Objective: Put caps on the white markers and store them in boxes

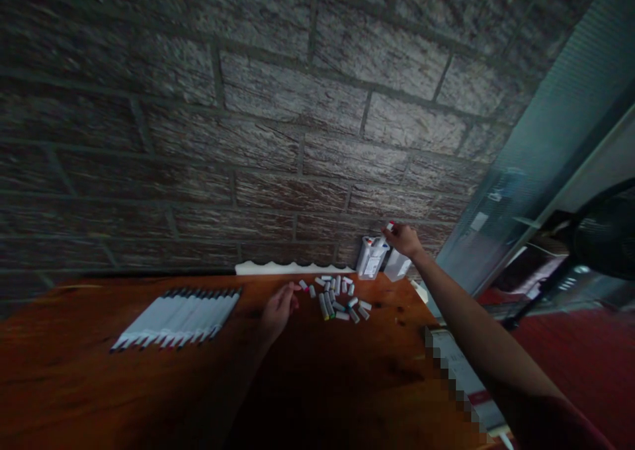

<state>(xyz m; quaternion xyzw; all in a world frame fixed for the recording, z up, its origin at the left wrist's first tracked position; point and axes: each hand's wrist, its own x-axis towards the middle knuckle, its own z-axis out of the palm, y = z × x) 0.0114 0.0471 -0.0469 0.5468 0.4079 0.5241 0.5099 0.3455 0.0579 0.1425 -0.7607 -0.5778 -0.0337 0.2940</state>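
Note:
My right hand (404, 239) is closed around a white marker (391, 225) with a red end, held upright at the mouth of a clear plastic container (371, 265). Other marker ends show at that container's top. How far the held marker reaches inside is hidden. My left hand (279, 310) hovers low over the wooden table (292, 384), its fingers partly stretched out and nothing visible in them. The fingertips are close beside a short cap with a pink end (304, 285); whether they touch is unclear. Several loose white marker caps (330, 301) lie scattered to the right of this hand.
A neat row of white markers (176, 319) lies on the table's left side. A second clear container (397, 265) stands beside the first. A white wavy-edged strip (292, 269) runs along the brick wall (278, 145). At the right is a black fan (605, 225).

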